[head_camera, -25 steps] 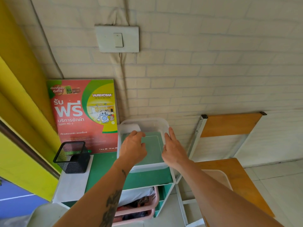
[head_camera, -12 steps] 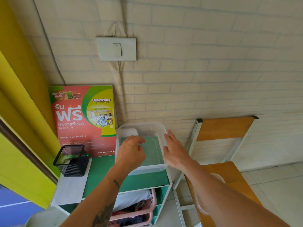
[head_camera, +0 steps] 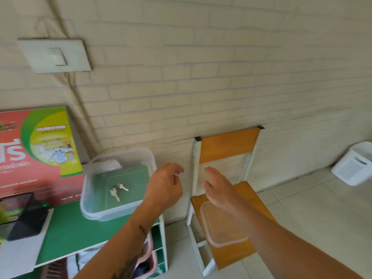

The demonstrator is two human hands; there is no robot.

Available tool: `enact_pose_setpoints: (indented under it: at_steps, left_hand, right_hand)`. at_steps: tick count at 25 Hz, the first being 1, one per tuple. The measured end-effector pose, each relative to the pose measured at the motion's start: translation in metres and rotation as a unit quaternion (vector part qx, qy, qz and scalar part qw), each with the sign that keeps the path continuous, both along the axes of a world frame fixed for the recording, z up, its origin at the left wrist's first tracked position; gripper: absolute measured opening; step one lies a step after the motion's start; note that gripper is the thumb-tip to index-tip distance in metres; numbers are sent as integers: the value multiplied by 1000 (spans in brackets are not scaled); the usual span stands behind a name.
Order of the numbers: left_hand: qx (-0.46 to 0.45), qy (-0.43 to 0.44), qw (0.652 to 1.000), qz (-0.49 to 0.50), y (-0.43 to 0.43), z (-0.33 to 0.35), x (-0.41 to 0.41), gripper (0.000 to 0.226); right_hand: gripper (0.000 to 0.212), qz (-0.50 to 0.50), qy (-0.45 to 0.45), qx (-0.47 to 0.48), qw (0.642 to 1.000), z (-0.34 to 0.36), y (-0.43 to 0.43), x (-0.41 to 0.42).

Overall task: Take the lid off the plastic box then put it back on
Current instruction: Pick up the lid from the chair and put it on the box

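The lid (head_camera: 222,224) is already off and lies flat on the chair seat (head_camera: 244,190), its long side pointing away from you. Your plastic box (head_camera: 118,184) sits open on the green tabletop (head_camera: 74,230). Both your left hand (head_camera: 164,188) and right hand (head_camera: 218,188) are loose and hold nothing, so putting it back on is left.

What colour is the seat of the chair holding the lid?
Orange-brown wooden chair seat, in the head view.

Clear plastic box (head_camera: 118,184) sits open at the green counter's (head_camera: 76,234) right edge, keys (head_camera: 117,190) inside; clear lid (head_camera: 221,226) lies on the wooden chair seat (head_camera: 247,190); both hands, left (head_camera: 164,188) and right (head_camera: 218,187), hover empty between them.
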State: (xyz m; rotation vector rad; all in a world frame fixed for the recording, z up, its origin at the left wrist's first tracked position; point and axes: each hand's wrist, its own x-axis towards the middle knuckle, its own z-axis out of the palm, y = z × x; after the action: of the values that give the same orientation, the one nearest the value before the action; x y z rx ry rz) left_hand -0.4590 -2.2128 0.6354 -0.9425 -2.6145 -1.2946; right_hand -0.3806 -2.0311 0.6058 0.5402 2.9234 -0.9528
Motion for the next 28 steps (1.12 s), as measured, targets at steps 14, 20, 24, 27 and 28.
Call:
enact_pose_setpoints:
  at_steps: [14, 20, 24, 27, 28]
  left_hand:
    - [-304, -234, 923, 42, 154, -153, 97, 51]
    - [-332, -215, 917, 57, 182, -240, 88, 53]
    - [-339, -202, 916, 67, 198, -311, 71, 57]
    - [-354, -211, 908, 71, 201, -350, 66, 62]
    - [-356, -219, 906, 71, 202, -361, 66, 63]
  right_hand:
    - [59, 13, -182, -30, 983, -122, 167, 88]
    - [57, 6, -203, -39, 978, -209, 189, 81]
    - [55, -12, -196, -11, 981, -279, 198, 64]
    - [58, -37, -167, 22, 985, -314, 200, 56]
    - [58, -46, -161, 28, 985, -325, 200, 54]
